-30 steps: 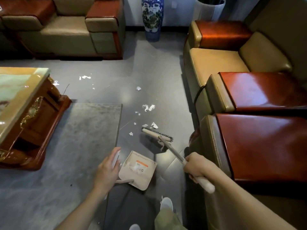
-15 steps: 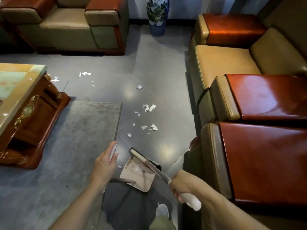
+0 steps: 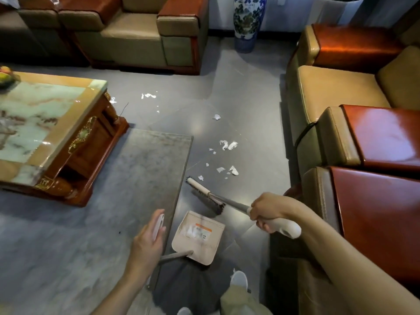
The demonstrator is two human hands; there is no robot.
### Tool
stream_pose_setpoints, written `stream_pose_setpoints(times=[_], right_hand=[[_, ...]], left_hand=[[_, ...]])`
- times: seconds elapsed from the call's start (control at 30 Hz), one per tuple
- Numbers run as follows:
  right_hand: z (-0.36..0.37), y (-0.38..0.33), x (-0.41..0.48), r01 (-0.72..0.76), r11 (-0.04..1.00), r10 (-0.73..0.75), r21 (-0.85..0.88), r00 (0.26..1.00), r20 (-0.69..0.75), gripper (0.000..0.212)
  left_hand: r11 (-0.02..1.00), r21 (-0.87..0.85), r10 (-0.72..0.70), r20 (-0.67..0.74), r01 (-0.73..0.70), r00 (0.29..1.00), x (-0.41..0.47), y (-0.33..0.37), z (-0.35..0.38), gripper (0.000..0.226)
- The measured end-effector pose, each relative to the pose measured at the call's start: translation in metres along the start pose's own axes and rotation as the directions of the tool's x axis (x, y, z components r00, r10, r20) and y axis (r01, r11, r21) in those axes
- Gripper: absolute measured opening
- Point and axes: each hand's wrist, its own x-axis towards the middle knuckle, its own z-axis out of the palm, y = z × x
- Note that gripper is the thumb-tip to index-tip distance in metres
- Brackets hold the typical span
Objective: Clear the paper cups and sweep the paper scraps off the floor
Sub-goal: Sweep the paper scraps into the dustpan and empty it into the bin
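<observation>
My right hand (image 3: 270, 210) grips the white handle of a broom (image 3: 205, 196), whose brush head sits on the grey floor just beyond a beige dustpan (image 3: 200, 237). My left hand (image 3: 147, 242) holds the dustpan's long handle, its white grip showing above my fingers. The pan lies flat beside the rug's edge. White paper scraps (image 3: 228, 145) lie scattered on the floor beyond the brush, with a closer cluster of scraps (image 3: 227, 170) and more of them (image 3: 148, 95) near the table corner. No paper cups are in view.
A grey rug (image 3: 136, 178) runs under a marble-topped wooden coffee table (image 3: 45, 123) at left. Leather armchairs (image 3: 363, 133) line the right side, a sofa (image 3: 136, 30) stands at the back, and a blue-white vase (image 3: 246, 21) stands by the wall. My shoe (image 3: 238, 280) is behind the pan.
The brush head has swung out from over the dustpan to the floor beyond it, nearer the scraps. My right hand moved forward with it. The dustpan and left hand stayed put.
</observation>
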Motion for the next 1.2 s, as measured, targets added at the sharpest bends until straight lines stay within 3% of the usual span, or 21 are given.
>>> stream_pose_setpoints(times=[0.27,0.43,0.53,0.63,0.73,0.8,0.97,1.2], right_hand=[[0.119,-0.016,0.03,0.005,0.947,-0.04,-0.322,0.994,-0.102,0.03],[0.183,-0.005,0.024,-0.026,0.929,0.02,-0.369,1.0,-0.021,0.029],[0.2,-0.01,0.008,-0.038,0.96,0.055,-0.279,0.997,0.055,0.025],[0.169,-0.02,-0.012,-0.054,0.99,0.066,-0.132,0.994,0.083,0.026],[0.13,-0.026,-0.037,-0.168,0.982,0.151,0.09,0.973,0.175,0.027],[0.112,-0.027,-0.049,-0.161,0.978,0.136,0.136,0.976,0.172,0.031],[0.068,-0.038,-0.033,-0.07,0.968,0.069,0.24,0.998,0.015,0.036],[-0.01,-0.072,0.046,0.052,0.965,0.0,0.258,0.98,-0.197,0.023]], left_hand=[[0.986,-0.099,-0.144,-0.091,0.135,0.985,-0.05,-0.075,-0.032,0.04],[0.979,-0.167,-0.127,-0.073,0.113,0.989,-0.042,-0.081,-0.034,0.041],[0.978,-0.185,-0.116,-0.103,0.095,0.988,-0.035,-0.078,-0.035,0.043],[0.981,-0.177,-0.091,-0.053,0.08,0.994,-0.034,-0.072,-0.035,0.043],[0.984,-0.169,-0.06,-0.034,0.054,0.998,-0.036,-0.071,-0.039,0.043],[0.983,-0.174,-0.063,-0.032,0.057,0.997,-0.033,-0.071,-0.042,0.043],[0.976,-0.199,-0.096,-0.038,0.086,0.995,-0.01,-0.054,-0.042,0.042],[0.981,-0.176,-0.081,0.007,0.081,0.997,0.03,-0.028,-0.03,0.041]])
